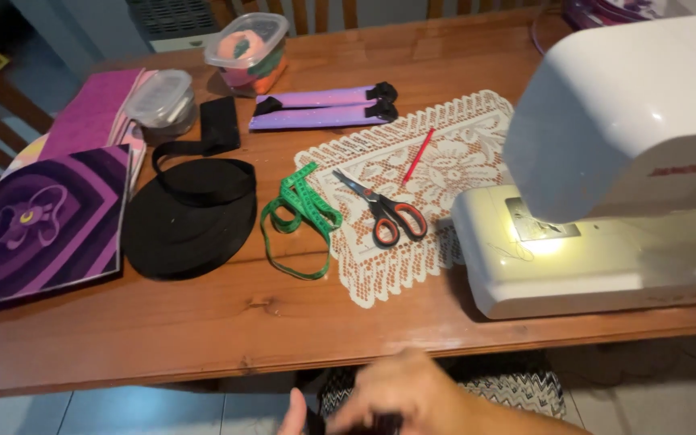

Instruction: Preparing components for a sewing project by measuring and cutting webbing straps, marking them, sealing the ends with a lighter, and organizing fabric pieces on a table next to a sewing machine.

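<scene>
A dark, blurred thing [376, 422] sits at the bottom of the view, below the desk's near edge, and what it is cannot be told. The right hand [400, 395] curls over it from above, its grip closed about it as far as the blur allows; of the left hand [292, 417] only a thumb or finger shows beside it, so whether its grip is open or closed cannot be told. Just beyond, on the wooden desk [227, 318], a white lace mat [453, 161] lies toward the right end, carrying red-handled scissors [384, 211] and a thin red pencil [418, 155]. A white sewing machine [606, 185] stands on the right, its lamp lit, its base overlapping the mat's edge. A green tape measure [300, 213] lies looped just left of the mat, then a black webbing roll [191, 221], then purple printed fabric [38, 217] at the left edge. Near the far edge lie two purple straps [320, 107] and two lidded plastic tubs [247, 44].
</scene>
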